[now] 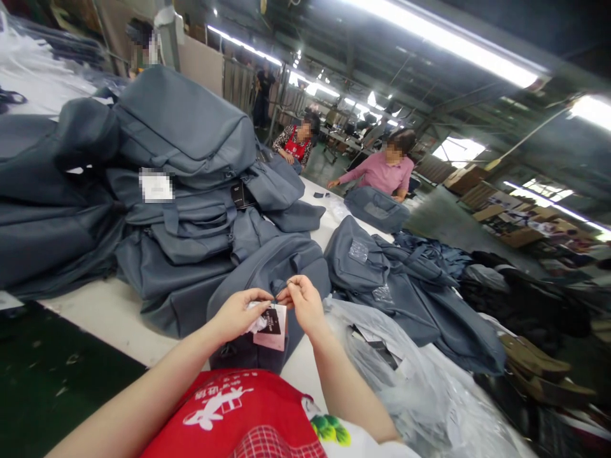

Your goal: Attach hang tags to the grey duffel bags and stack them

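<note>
Near bag: the dark grey-blue bag (248, 273) is your landmark, in front of you on the pale table (112, 305); its lower part is hidden behind your forearms and red apron (200, 397).
Left hand: your left hand (241, 313) is over the near bag's front, thumb and fingers closed in a pinch at the top of the tags (275, 340); the curled fingertips are mostly hidden.
Right hand: your right hand (303, 302) is also over the near bag, thumb and forefinger nipped together on a thin dark cord (277, 298) (its end is too fine to trace).
Tags: flat and rectangular, a black card over a pale one, hanging in front of the near bag; the print is too small to read.
White scrap: crumpled, thin white material (258, 325) beside the tags, partly covered by your left hand.
Stacked bags: smooth, softly creased bags (184, 127) left of the near bag, cut off at the picture's edge.
Plastic: clear, wrinkled sheeting (424, 388) right of the near bag, cut off below.
</note>
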### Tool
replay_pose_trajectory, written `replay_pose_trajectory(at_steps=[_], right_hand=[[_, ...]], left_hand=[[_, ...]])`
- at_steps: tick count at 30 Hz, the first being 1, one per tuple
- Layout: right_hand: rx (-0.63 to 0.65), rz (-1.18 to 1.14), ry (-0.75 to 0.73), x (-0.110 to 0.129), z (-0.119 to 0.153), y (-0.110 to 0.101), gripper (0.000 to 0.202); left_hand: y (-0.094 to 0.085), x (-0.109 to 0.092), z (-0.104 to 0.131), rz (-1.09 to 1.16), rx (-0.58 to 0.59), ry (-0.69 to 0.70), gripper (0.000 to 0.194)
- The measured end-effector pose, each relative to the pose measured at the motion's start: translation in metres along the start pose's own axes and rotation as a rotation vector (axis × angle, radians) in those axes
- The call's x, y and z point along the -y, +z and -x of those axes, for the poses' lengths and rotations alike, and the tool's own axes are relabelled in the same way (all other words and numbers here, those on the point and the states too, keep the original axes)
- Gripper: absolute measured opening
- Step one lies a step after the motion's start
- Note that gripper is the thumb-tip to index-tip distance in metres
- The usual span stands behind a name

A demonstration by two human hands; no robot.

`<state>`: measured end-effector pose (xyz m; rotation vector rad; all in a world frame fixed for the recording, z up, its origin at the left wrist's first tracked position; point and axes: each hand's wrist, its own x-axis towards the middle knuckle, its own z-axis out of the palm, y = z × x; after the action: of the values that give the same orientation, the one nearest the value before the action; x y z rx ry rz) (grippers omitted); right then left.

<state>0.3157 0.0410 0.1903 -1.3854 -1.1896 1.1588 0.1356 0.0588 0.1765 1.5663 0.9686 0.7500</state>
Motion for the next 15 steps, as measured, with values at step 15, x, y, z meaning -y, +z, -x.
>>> replay_pose_trajectory(at_steps=[15], right_hand=[[-0.480, 0.716, -0.311, -0.018, 0.009, 0.010, 0.025]], left_hand=[[0.025, 0.017, 0.010, -0.094, -0.117, 0.033, 0.035]])
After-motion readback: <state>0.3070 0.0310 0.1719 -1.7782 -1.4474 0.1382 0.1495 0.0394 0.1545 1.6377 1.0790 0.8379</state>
